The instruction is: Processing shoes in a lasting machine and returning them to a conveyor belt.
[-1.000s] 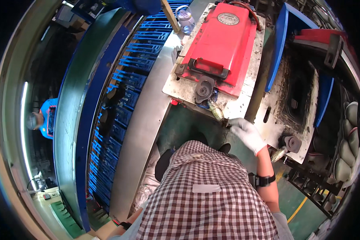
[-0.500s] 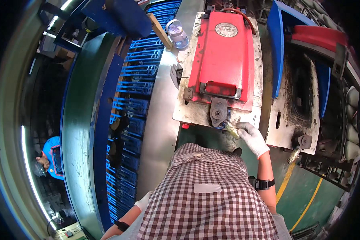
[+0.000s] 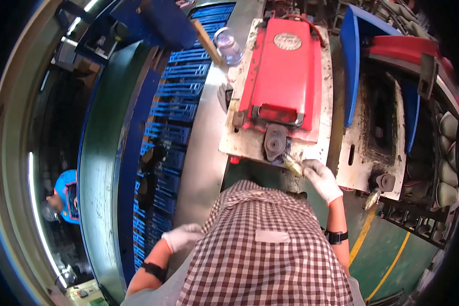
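Observation:
My right hand (image 3: 321, 179), in a white glove, is closed on the end of a yellowish, worn handle (image 3: 294, 166). The handle sticks out beside a dark grey metal latch plate (image 3: 275, 142) at the front edge of a red-covered machine (image 3: 283, 71). A black, U-shaped bar (image 3: 279, 116) sits on the red cover just beyond the plate. Over to the left, my left hand (image 3: 182, 237), also gloved, hangs low beside my checked apron (image 3: 270, 214). Its fingers look loosely stretched and hold nothing that I can see.
Left of the machine runs a metal ledge (image 3: 201, 168) with a clear bottle (image 3: 228, 48) and a dark-and-grey glove (image 3: 224, 97). Beyond lie blue racks (image 3: 163, 137) and a green belt (image 3: 107, 137). A second machine (image 3: 352, 158) with a similar handle (image 3: 373, 198) stands right. A person (image 3: 66, 196) is far left.
My left hand has come up into view from behind the apron's left side. The right hand stays on the handle. The whole view has shifted slightly.

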Available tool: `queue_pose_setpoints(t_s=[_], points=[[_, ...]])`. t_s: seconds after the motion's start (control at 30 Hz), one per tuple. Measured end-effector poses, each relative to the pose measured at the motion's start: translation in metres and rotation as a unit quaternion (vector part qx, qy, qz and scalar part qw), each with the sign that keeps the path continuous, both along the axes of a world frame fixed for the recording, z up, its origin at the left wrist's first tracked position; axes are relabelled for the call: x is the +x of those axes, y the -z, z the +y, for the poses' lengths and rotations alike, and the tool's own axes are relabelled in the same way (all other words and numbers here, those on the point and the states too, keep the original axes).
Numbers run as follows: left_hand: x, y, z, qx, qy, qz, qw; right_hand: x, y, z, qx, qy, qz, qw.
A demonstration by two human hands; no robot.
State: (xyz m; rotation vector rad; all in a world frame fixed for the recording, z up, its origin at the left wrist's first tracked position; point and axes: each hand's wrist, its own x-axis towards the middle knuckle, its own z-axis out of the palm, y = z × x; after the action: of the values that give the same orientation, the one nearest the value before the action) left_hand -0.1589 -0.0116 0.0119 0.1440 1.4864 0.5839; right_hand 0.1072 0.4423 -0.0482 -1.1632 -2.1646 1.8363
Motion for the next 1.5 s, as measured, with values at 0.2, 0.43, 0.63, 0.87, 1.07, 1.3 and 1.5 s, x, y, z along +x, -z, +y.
queue_pose_setpoints(t_s=[0.2,0.43,0.63,0.87,1.07,1.3,1.5], points=[[0.04,0.028,0.038,-0.075,-0.132,0.067,0.986,0.021,0.006,0.005,-0.075,0.037,0.037,0.996],[0.059,-0.008,0.062,0.115,-0.417,0.006,0.901,0.048,0.009,0.014,0.038,-0.031,0.037,0.998],[0.051,-0.064,0.155,0.164,-0.446,-0.075,0.877,0.056,0.017,0.008,0.093,-0.051,0.003,0.994],[0.042,-0.029,0.21,0.149,-0.428,-0.082,0.888,0.06,0.018,-0.007,0.07,-0.039,-0.057,0.995],[0.035,-0.017,0.227,0.15,-0.424,-0.08,0.89,0.057,0.01,-0.005,0.087,-0.045,-0.078,0.992],[0.029,-0.01,0.242,0.147,-0.42,-0.081,0.892,0.055,0.014,-0.002,0.096,-0.056,-0.088,0.99],[0.028,-0.007,0.245,0.147,-0.428,-0.074,0.889,0.052,0.019,0.001,0.104,-0.071,-0.093,0.988]])
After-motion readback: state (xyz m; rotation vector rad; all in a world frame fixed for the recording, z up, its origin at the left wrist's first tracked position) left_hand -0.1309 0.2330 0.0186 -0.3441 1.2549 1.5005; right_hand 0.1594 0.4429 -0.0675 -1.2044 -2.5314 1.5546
